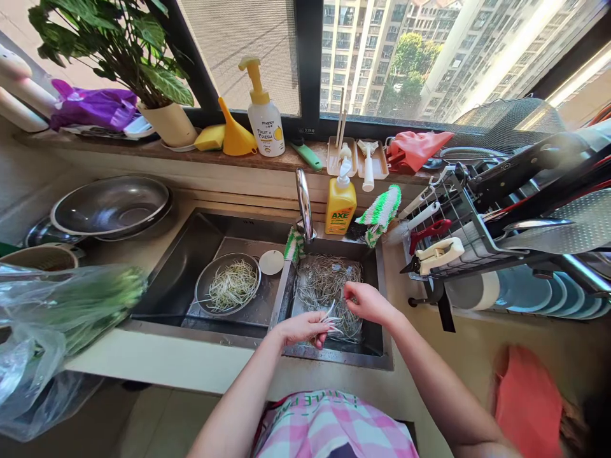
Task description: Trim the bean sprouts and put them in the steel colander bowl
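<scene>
The sprouts (333, 323) lie in the left hand (310, 328), pale strands sticking out past the fingertips above the right basin (375, 270). They point toward the right hand (363, 301), probably so that the loose ends are easy to get at, and being held over the basin likely means any drips or bits land there. The left hand is partly closed, thumb laid over curled fingers, gripping the little bunch lightly. The right hand is bent in close, fingertips drawn together; whether a strand is pinched between them I cannot tell. Under both hands spreads a tangle of thin, brownish strands (323, 280). Across the divider, in the left basin (167, 280), sits a metal bowl (209, 272) with a pile of sprouts (232, 285), seemingly put there to stay apart from the tangle yet near the hands. A white disc (272, 262) lies beside the bowl. Behind the basins stand the tap (304, 202) and a yellow soap bottle (340, 205), handy for washing.
</scene>
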`<state>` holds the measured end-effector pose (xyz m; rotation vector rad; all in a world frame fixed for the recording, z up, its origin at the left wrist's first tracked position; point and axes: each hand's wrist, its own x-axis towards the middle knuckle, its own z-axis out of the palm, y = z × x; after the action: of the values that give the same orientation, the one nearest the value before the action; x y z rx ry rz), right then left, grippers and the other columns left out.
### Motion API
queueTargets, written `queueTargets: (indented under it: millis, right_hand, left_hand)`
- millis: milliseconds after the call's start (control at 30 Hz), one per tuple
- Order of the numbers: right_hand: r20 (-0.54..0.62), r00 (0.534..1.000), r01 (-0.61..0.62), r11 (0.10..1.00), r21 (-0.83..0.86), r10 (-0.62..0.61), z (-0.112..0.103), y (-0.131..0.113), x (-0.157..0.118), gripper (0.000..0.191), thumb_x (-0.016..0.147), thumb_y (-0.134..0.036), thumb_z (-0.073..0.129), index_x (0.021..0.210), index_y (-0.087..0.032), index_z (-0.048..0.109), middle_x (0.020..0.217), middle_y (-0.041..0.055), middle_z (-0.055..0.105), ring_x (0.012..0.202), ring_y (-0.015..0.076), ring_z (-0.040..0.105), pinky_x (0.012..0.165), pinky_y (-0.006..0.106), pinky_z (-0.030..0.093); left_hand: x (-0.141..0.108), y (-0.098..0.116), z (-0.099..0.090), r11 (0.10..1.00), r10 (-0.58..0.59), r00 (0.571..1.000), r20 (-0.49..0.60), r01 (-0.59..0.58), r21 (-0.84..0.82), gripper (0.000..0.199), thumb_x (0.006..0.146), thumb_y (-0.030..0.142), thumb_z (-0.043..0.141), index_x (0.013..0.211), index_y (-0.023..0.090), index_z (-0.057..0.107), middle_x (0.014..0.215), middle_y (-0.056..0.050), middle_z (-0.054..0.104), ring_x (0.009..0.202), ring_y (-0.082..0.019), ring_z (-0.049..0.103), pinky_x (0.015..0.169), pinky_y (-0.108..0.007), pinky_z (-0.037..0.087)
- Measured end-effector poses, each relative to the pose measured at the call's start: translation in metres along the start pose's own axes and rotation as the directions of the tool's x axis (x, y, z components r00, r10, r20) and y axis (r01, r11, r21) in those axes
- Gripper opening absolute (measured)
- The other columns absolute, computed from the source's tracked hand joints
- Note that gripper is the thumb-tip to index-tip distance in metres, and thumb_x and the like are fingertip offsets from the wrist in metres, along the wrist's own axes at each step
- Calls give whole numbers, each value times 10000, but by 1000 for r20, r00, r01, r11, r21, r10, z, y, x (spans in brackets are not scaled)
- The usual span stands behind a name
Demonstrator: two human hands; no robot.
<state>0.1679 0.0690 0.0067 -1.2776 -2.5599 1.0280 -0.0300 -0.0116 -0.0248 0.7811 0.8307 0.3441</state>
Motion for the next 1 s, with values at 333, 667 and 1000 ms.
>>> queueTargets:
  millis: [333, 667, 1000]
  right_hand:
    - [-30, 970, -112, 553, 826, 240, 32, 23, -8, 156, 730, -311, 557, 811, -183, 518, 718, 7, 640, 668, 130, 602, 652, 256, 456]
    - [-294, 911, -103, 852, 513, 288, 62, 1, -13, 145, 772, -286, 517, 799, -179, 612, 710, 22, 612, 616, 138, 534, 586, 234, 420]
    - [-255, 940, 29, 688, 725, 229, 48, -50, -27, 182, 773, -347, 520, 782, -178, 587, 676, 6, 568, 598, 122, 500, 558, 227, 410]
  left_hand:
    - [-3, 1, -4, 898, 186, 975, -121, -219, -383, 190, 704, 234, 635, 852, 117, 611, 667, -25, 596, 642, -112, 560, 763, -306, 425]
    - [1, 21, -1, 504, 303, 883, -357, -467, -726, 182, 842, 287, 439, 861, 174, 580, 1196, -74, 545, 1141, -231, 472, 971, -444, 321]
    - [-3, 27, 10, 461, 359, 839, -408, -540, -705, 150, 844, 242, 445, 885, 192, 581, 1240, -54, 512, 1189, -225, 421, 1002, -450, 284]
